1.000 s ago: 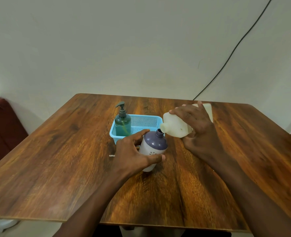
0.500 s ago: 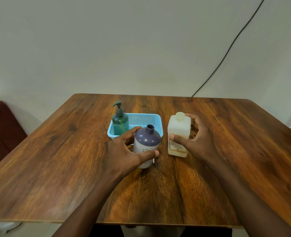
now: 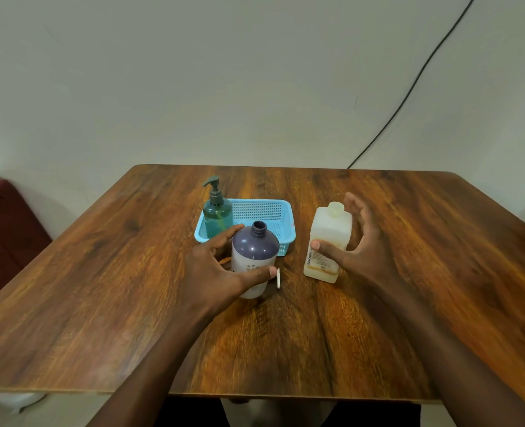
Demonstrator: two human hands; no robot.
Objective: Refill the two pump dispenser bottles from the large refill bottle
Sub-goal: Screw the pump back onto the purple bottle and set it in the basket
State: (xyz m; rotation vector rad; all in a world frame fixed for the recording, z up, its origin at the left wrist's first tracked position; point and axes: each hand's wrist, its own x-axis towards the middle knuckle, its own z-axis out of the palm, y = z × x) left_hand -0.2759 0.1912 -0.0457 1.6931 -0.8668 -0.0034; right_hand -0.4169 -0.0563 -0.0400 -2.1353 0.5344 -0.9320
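Note:
A purple-topped white dispenser bottle [image 3: 255, 251] stands uncapped in the middle of the table, and my left hand [image 3: 215, 272] is wrapped around its left side and front. The pale, square refill bottle [image 3: 327, 241] stands upright to its right, with little yellowish liquid at its bottom. My right hand [image 3: 359, 251] is beside the refill bottle with the fingers spread off it; only the thumb tip touches its front. A green pump bottle [image 3: 218, 214] with its pump on stands in the left end of a blue basket [image 3: 285, 214].
A small white disc [image 3: 278, 278] stands on edge by my left thumb. The wooden table [image 3: 101, 288] reaches a white wall, down which a black cable [image 3: 409, 87] runs. A dark red seat [image 3: 5, 226] is at the left.
The refill bottle went from tipped over the purple bottle's neck to upright on the table at its right. My right hand's fingers have opened off it. My left hand kept its hold.

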